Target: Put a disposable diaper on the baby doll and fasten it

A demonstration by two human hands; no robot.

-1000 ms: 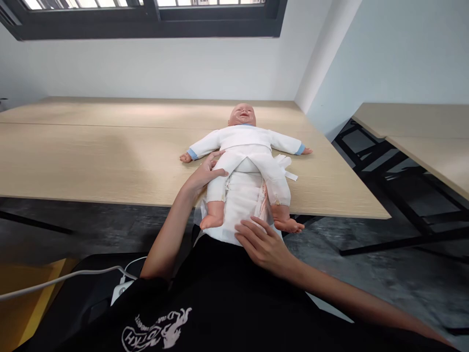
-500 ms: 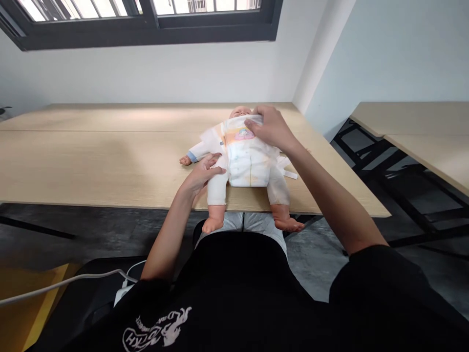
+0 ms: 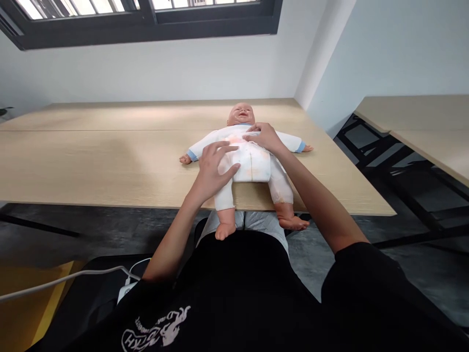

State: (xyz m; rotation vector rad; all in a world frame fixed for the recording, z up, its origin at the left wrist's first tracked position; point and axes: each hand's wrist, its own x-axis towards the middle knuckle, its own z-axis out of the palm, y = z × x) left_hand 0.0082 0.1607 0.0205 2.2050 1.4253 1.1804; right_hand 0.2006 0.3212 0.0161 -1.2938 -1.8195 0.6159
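A baby doll (image 3: 242, 113) in a white suit with blue cuffs lies on its back, head away from me. A white diaper (image 3: 251, 164) with faint coloured print is drawn up between its legs and over its belly. My left hand (image 3: 212, 168) has its fingers spread at the diaper's left side, over the doll's hip. At the upper right of the diaper rests my right hand (image 3: 266, 137), thumb and fingers apart against its top edge. Part of the diaper's front is hidden beneath both hands. The doll's feet reach past the table's near edge.
The doll lies on a light wooden table (image 3: 110, 166). Another wooden table (image 3: 421, 117) with black legs stands at the right. Behind is a white wall with a dark-framed window (image 3: 216, 22). A white cable (image 3: 73, 277) runs across a dark seat at lower left.
My right hand has brought the diaper's front down from near the doll's face onto its belly, uncovering the face. My left hand has moved up and right onto the diaper's side.
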